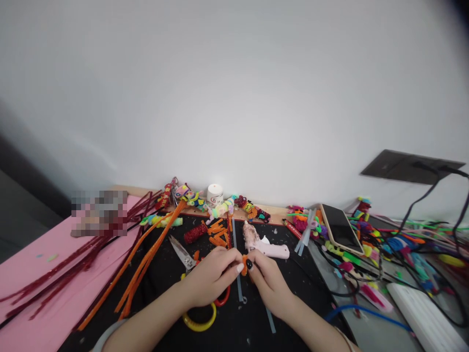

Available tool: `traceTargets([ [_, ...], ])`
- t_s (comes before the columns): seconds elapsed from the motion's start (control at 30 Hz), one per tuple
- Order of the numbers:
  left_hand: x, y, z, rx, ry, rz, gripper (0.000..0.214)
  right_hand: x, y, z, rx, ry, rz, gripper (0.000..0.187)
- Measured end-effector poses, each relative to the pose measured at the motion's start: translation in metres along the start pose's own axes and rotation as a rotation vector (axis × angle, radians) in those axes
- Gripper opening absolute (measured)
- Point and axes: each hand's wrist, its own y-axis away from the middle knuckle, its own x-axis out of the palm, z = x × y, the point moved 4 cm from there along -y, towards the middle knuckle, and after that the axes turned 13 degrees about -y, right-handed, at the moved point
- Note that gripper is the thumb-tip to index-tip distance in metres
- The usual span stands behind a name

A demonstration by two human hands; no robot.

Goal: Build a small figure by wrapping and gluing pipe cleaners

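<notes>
Over the black mat [300, 303], my left hand [214, 276] and my right hand [269, 283] meet, thumbs and fingertips pinched together. Between them is a small bent piece of orange pipe cleaner [245, 264], partly covered by the fingers. Scissors [201, 326] with yellow and red handles lie beneath my left hand and forearm, blades pointing away. Just beyond the hands rests a pale glue gun [275, 250] with a smeared nozzle. A clear glue stick [235, 239] runs under the hands, and another glue stick [270, 320] lies by my right wrist.
Short orange pipe cleaner pieces [217, 239] sit beside a red glittery roll [195, 234]. Long orange stems [141, 274] and dark red stems [73, 261] spread leftward. A phone [342, 229], a white power strip [425, 318] and tangled cables occupy the right. A paper cup [215, 195] stands by the wall.
</notes>
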Motion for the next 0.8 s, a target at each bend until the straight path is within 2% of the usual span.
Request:
traceTargets([
  [0.4, 0.0026, -0.0005, -0.0015, -0.028, -0.023, -0.008, 0.027, 0.0027, 0.0015, 0.0022, -0.058, 0.07, 0.038, 0.02],
  [0.63, 0.0047, -0.0008, -0.002, -0.031, -0.058, -0.027, 0.028, 0.0045, 0.002, 0.0028, -0.073, 0.092, 0.018, 0.019],
  [0.8, -0.0026, -0.0011, -0.003, -0.053, -0.045, -0.104, 0.026, 0.0015, 0.0018, 0.0015, -0.07, 0.068, -0.095, 0.018],
])
